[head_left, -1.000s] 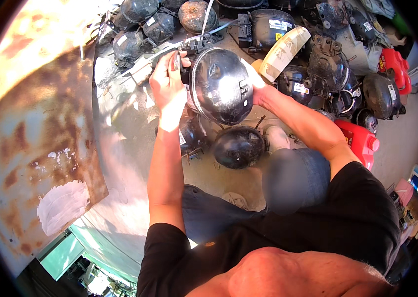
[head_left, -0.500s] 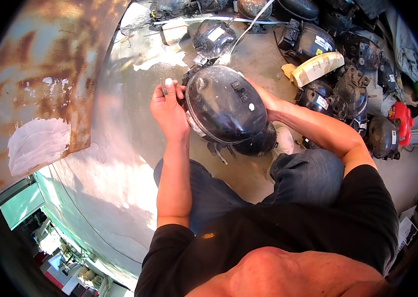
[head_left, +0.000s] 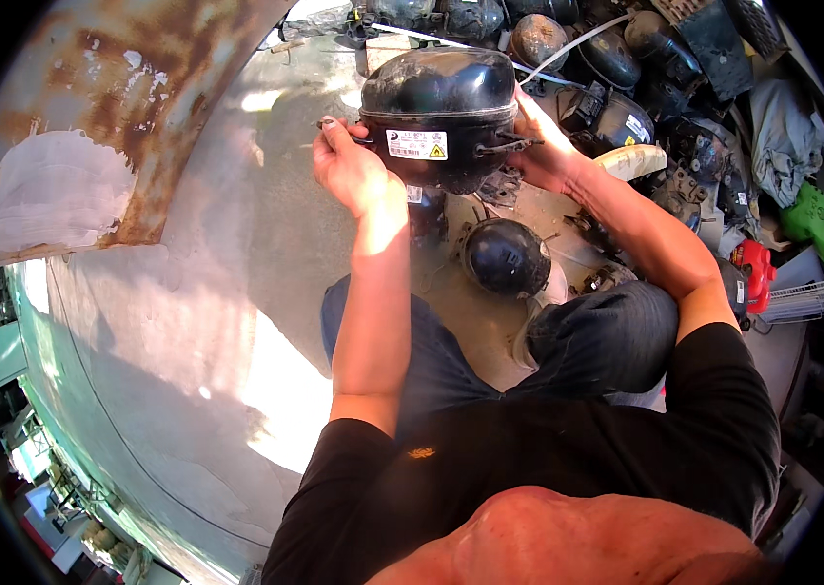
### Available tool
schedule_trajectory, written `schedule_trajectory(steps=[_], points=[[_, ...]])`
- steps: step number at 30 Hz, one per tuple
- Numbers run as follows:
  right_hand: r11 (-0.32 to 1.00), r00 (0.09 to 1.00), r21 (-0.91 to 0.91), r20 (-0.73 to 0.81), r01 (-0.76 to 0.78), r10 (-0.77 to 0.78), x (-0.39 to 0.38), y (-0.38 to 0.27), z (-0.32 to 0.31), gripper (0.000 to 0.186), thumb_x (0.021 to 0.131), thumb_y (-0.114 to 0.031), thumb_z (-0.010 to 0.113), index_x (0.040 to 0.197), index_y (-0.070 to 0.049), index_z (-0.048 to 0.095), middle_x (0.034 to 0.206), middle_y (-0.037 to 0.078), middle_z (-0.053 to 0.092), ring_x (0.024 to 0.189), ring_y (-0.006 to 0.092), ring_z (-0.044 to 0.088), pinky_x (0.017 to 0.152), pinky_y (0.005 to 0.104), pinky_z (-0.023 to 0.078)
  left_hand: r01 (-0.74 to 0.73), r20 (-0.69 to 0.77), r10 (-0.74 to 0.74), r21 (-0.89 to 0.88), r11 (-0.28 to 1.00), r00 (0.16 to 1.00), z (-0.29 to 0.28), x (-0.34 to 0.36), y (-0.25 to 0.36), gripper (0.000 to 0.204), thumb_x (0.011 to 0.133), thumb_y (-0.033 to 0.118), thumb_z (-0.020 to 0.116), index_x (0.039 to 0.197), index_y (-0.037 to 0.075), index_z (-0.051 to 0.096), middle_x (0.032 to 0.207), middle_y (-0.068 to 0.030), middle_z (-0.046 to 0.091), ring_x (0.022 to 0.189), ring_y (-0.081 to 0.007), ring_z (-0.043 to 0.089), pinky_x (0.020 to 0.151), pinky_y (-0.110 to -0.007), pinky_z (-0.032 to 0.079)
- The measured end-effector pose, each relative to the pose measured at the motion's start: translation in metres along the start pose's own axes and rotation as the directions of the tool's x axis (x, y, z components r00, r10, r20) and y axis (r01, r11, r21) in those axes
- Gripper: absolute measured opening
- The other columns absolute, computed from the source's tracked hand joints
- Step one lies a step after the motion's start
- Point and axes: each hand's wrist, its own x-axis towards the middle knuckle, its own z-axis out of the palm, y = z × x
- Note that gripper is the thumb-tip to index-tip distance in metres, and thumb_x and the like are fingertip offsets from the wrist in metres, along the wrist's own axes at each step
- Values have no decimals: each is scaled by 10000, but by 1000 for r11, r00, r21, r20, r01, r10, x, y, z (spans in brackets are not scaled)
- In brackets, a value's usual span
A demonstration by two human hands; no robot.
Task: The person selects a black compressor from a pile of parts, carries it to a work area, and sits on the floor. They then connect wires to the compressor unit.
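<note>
Between my two hands I hold up a black compressor [head_left: 443, 88], its domed top away from me and a white label on its side facing me. My left hand [head_left: 352, 168] is closed at its left edge, thumb raised over a bracket there. On the other side, my right hand [head_left: 547, 146] grips the right end, its fingers partly hidden behind the casing. Below it on the floor, near my shoe, rests a second black compressor [head_left: 507, 257]. Another labelled dark compressor [head_left: 428, 213] shows partly beneath the held one.
Many old compressors [head_left: 617, 117] crowd the floor at the far right, with a yellowish curved piece [head_left: 631, 161] among them. A red object [head_left: 752, 273], a green bag [head_left: 812, 220] and a white wire rack [head_left: 802, 300] lie right. A rusty metal sheet [head_left: 154, 117] overhangs the left.
The compressor has been raised and tilted, so its labelled side now faces me instead of its domed top. Both hands moved farther up with it, uncovering the compressor on the floor.
</note>
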Motion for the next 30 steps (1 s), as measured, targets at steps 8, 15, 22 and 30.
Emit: schedule_trajectory(steps=[8,15,22,30], points=[[978,974,-123,-132,167,-183,-33,-21,47,787,1003,-725,346,1586,-197,334,1584,112,432,1377,293,498,1122,523,403,-54,168,68,-84,995,983,3,-44,30,183,1089,186,501,1158,22,543,888,-48,602,796,-128,591,741,-292,530],[967,956,-206,-219,149,-194,-61,-56,62,763,1017,-720,294,1487,-149,481,1451,122,582,1313,287,545,1096,519,394,-52,243,96,-180,982,965,23,-70,76,129,1083,121,486,1156,37,552,960,-59,617,919,-139,590,849,-282,500],[951,916,-164,-269,262,-298,-69,-49,84,766,1031,-690,311,1511,-114,468,1396,138,623,1242,245,602,1071,407,444,-107,231,154,-205,973,961,15,-84,92,173,1070,79,478,1223,7,520,1007,-83,605,972,-168,584,909,-326,477],[964,961,-178,-156,199,-227,-54,-20,60,657,1071,-608,224,1577,-204,336,1500,118,517,1302,262,566,1046,453,506,-104,226,134,-138,985,965,-13,-91,69,191,1039,27,512,1230,19,517,1032,-91,611,931,-149,564,869,-303,459]])
